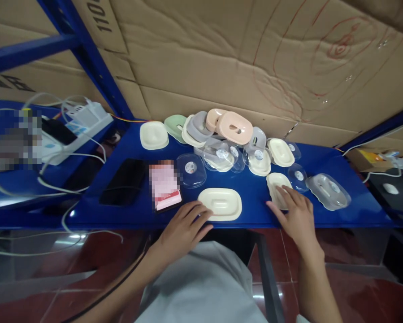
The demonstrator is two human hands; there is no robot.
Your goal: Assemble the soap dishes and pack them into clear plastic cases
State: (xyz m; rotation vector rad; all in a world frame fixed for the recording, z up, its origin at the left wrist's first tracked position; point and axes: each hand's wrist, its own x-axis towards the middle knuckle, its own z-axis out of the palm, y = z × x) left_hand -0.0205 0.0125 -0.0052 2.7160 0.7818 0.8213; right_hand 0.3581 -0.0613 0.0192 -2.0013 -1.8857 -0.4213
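The left hand (184,226) lies open, fingertips touching the near-left edge of a cream tray (220,203) on the blue desk (251,190). The right hand (297,213) rests open over a smaller cream tray (275,183), gripping nothing.

A cream oval tray (220,204) lies flat at the blue shelf's front edge, while a smaller cream tray (277,184) lies tilted further right.
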